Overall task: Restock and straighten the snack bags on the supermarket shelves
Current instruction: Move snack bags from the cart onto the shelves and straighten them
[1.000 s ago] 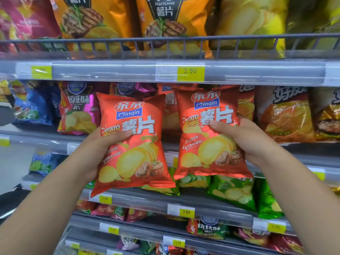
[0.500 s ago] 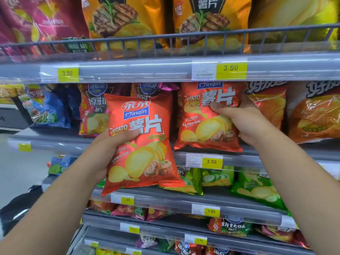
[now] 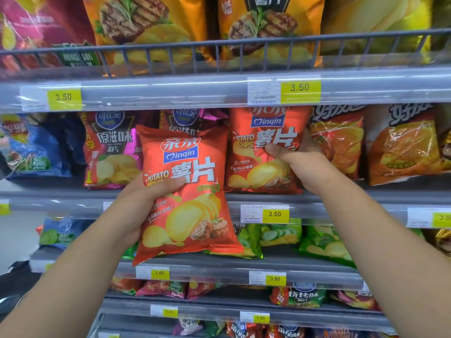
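My left hand [image 3: 144, 206] grips a red Qinqin potato chip bag [image 3: 188, 191] by its left edge and holds it upright in front of the shelves. A second red Qinqin bag [image 3: 263, 152] stands on the middle shelf [image 3: 341, 193] under the upper price rail, and my right hand [image 3: 300, 162] grips its right side with the thumb across the front. Orange chip bags [image 3: 341, 142] stand right beside it, and a red-and-pink bag [image 3: 112, 152] stands to its left.
A wire rail [image 3: 219, 45] fronts the top shelf with large orange bags [image 3: 268, 25] behind it. Green bags [image 3: 317, 242] fill the shelf below, and more bags sit on lower shelves. Blue bags [image 3: 36, 150] lie at the far left. Yellow 3.50 price tags [image 3: 300, 87] line the shelf edges.
My right hand lifted its red bag up and back onto the middle shelf. My left hand raised its bag slightly and still holds it in front of the shelves.
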